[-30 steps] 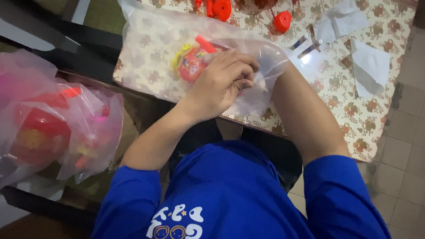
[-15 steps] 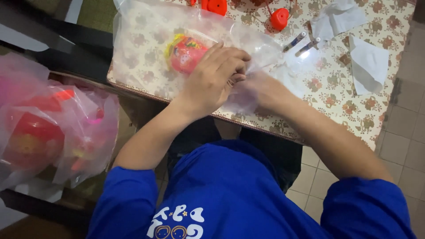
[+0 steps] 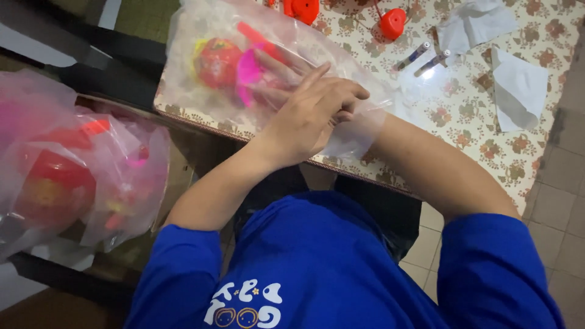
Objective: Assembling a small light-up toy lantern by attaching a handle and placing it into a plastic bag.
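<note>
**Desk:** What did the headcam show?

**Operator:** I saw the surface (image 3: pixel 487 131), under a cream floral cloth, filling the upper frame, with tiled floor (image 3: pixel 557 207) to its right. On its near edge lay a clear plastic bag (image 3: pixel 201 91) holding a red round toy (image 3: pixel 217 62) and a pink piece (image 3: pixel 248 68). The left hand (image 3: pixel 311 116) lay curled over the bag's mouth, pressing it. The right hand was inside the bag; I could only make out its fingers (image 3: pixel 277 67) through the film, so I could not tell its grip.

**Desk:** How to do it well?

**Operator:** I judged the mouth should be pinned flat while the parts were seated deep.

**Desk:** Around it?

**Operator:** More filled bags (image 3: pixel 79 176) to the left; paper scraps (image 3: pixel 518 88), two markers (image 3: pixel 423 58), red parts (image 3: pixel 393 21) beyond.
</note>
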